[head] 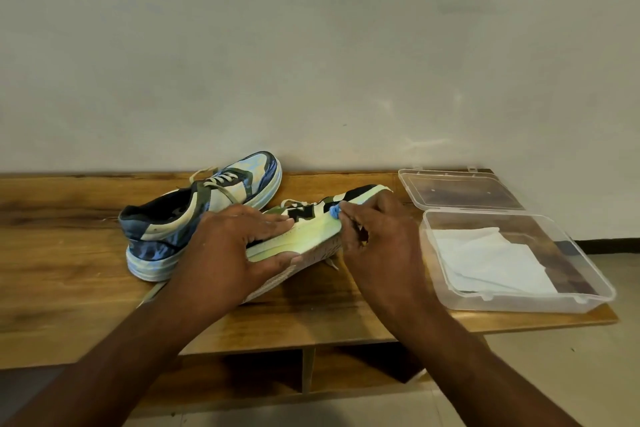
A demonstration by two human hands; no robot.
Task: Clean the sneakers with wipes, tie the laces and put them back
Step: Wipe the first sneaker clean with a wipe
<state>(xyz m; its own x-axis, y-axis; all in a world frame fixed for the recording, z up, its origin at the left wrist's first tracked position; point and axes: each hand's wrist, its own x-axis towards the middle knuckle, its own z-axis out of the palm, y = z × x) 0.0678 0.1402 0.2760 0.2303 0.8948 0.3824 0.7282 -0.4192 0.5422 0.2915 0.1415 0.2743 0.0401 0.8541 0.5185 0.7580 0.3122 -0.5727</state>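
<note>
I see the near sneaker (311,236) tipped on its side on the wooden bench (86,288), sole edge toward me; my left hand (235,250) grips its heel end, fingers flat along the upper and thumb under the sole. My right hand (377,239) pinches a small blue wipe (335,212) against the sneaker's side near the toe. The second sneaker (194,211) stands upright just behind, and an open clear plastic box (588,274) holding white wipes (491,260) sits to the right.
</note>
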